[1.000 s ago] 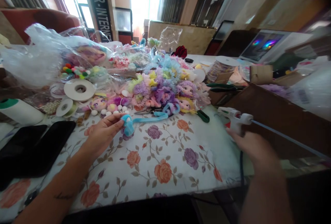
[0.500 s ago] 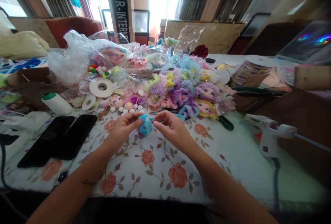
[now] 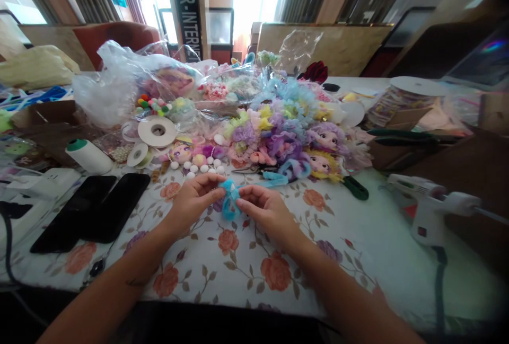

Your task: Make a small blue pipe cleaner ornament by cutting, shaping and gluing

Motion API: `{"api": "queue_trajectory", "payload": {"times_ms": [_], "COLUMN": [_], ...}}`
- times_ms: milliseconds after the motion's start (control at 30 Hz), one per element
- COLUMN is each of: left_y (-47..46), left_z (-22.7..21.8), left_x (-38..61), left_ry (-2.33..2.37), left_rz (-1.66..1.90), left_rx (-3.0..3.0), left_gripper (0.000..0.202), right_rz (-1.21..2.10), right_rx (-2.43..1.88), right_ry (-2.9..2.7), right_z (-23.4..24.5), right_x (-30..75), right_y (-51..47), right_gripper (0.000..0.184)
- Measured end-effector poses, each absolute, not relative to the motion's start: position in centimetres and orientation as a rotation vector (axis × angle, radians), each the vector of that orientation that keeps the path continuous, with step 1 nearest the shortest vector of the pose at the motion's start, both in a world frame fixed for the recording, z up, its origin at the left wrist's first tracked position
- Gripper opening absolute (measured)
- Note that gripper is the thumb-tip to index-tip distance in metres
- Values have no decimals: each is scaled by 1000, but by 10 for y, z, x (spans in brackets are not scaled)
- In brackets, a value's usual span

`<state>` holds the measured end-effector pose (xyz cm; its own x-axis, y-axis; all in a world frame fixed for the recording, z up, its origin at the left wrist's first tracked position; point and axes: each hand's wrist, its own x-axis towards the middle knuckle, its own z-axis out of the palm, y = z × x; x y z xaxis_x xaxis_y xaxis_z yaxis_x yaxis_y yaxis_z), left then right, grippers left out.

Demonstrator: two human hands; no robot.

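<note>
Between my hands, above the flowered tablecloth (image 3: pixel 199 259), is a looped, gathered blue ribbon (image 3: pixel 230 203). My left hand (image 3: pixel 201 194) pinches its upper left side between thumb and fingers. From the right, my right hand (image 3: pixel 260 205) is closed with thumb and fingertips on the ribbon's right edge. A blue strip (image 3: pixel 275 178) of similar soft material lies just behind my right hand. Small scissors (image 3: pixel 254 169) rest behind the hands, partly covered. White beads (image 3: pixel 204 168) and a doll face (image 3: pixel 182 154) lie beyond my left hand.
Two black phones (image 3: pixel 115 209) lie at left, near a thread cone (image 3: pixel 88 156) and ribbon spools (image 3: pixel 156 132). Frilly pastel pieces (image 3: pixel 278 126) and plastic bags (image 3: pixel 115 79) are heaped at the back. A glue gun (image 3: pixel 427 206) stands at right, with a green-handled tool (image 3: pixel 356 187) nearer the middle.
Both hands have moved slightly right and closer together with the blue ribbon. The ribbon's loop now hangs longer, and my right fingers have come onto its edge. The view has shifted a little.
</note>
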<state>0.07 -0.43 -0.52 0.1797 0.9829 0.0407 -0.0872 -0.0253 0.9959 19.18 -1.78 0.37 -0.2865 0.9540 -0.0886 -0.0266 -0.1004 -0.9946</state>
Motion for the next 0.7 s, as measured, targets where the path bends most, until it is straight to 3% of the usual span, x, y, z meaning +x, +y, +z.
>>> {"api": "queue_trajectory", "payload": {"times_ms": [700], "left_y": [-5], "left_z": [-3], "left_x": [5], "left_ry": [977], "left_rz": [1152], "left_rx": [1251], "left_gripper": [21], "right_rz": [1624], "right_rx": [-1045], "right_ry": [-1231], "right_z": [1], "right_x": [192], "right_y": [-20], "right_gripper": [16]}}
